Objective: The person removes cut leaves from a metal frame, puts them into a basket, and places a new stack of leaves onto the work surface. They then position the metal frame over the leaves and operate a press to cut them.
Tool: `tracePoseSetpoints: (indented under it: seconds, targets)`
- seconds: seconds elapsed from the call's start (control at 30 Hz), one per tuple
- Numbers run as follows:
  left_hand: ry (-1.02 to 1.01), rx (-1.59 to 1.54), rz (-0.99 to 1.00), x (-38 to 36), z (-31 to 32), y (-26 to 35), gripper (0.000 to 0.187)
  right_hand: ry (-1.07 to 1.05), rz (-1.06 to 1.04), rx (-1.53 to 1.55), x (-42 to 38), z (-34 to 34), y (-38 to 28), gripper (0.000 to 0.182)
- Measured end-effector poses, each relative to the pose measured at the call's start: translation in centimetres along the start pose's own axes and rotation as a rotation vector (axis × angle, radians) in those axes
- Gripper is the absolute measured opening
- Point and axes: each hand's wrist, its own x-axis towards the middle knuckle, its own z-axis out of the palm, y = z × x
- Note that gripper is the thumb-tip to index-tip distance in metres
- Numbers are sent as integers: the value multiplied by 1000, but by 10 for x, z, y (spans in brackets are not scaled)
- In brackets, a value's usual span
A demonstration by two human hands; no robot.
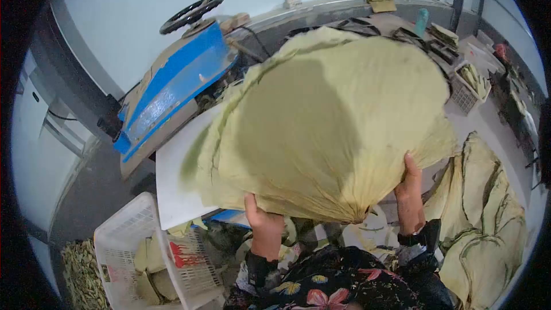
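A large, pale yellow-green dried leaf (396, 92) spreads across the middle of the view, its folds gathering at a dark stem point near the bottom. My left hand (265, 227) grips its lower left edge, thumb on top and the other fingers hidden beneath. At the lower right edge, my right hand (409, 195) holds it the same way, thumb up. A round shadow lies on the leaf's surface. Behind its left side, a white board (178, 189) shows in part.
A blue machine (172, 86) with a black handwheel (192, 14) stands upper left. A white plastic basket (126, 224) holding leaf pieces is lower left. More large leaves (488, 224) lie at right. A smaller basket (464, 96) and a green bottle (422, 22) are upper right.
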Motion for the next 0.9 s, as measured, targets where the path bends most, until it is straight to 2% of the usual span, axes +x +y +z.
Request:
tracePoseSetpoints:
  seconds: [0.03, 0.07, 0.1, 0.17, 0.23, 0.3, 0.33, 0.4, 0.47, 0.5, 0.53, 0.6, 0.63, 0.7, 0.73, 0.8, 0.83, 0.9]
  targets:
    - [23, -76, -10, -6, -5, 7, 55, 29, 8, -89, -4, 9, 12, 47]
    - [36, -202, -41, -5, -14, 10, 51, 15, -9, -118, -7, 13, 22, 48]
    - [43, -200, -36, -1, -23, 10, 51, 13, 0, -119, -8, 15, 31, 48]
    - [423, 29, -155, 1, -39, -5, 46, 84, -26, -247, -8, 9, 35, 53]
    - [358, 14, -102, -10, -29, -25, 45, 44, 53, -162, -16, -6, 6, 53]
    - [413, 58, -180, -22, -5, -29, 42, 10, 111, -78, -28, -21, -9, 54]
    - [431, 24, -211, 21, -61, 8, 42, 34, 169, -43, -27, 17, 56, 55]
    - [202, 565, -8, 16, -70, 14, 42, 53, 215, 30, -31, 24, 57, 55]
    - [-45, 1092, 220, 9, -81, 21, 42, 120, -25, -274, -40, 50, 51, 57]
    - [-175, 1355, 340, 8, -83, 24, 42, 120, -23, -273, -42, 60, 43, 57]
    - [-170, 1357, 343, 11, -80, 25, 42, 106, -41, -298, -42, 72, 33, 58]
    - [302, 130, -155, 21, -69, 27, 43, 71, -91, -361, -33, 85, 21, 59]
    - [309, 129, -142, 25, -65, 35, 43, 59, -84, -359, -23, 85, 13, 59]
    - [77, -366, -201, 33, -59, 62, 54, -60, -165, -312, 1, 86, 2, 60]
    - [82, -366, -185, 39, -51, 74, 54, -74, -156, -310, 12, 90, -4, 60]
    - [22, -194, 47, 50, -42, 98, 68, -198, -207, -254, 34, 104, -8, 62]
    - [28, -193, 62, 52, -53, 103, 68, -210, -198, -251, 43, 112, -6, 62]
    - [-222, -370, 198, 61, -84, 110, 75, -318, -205, -162, 63, 132, -5, 62]
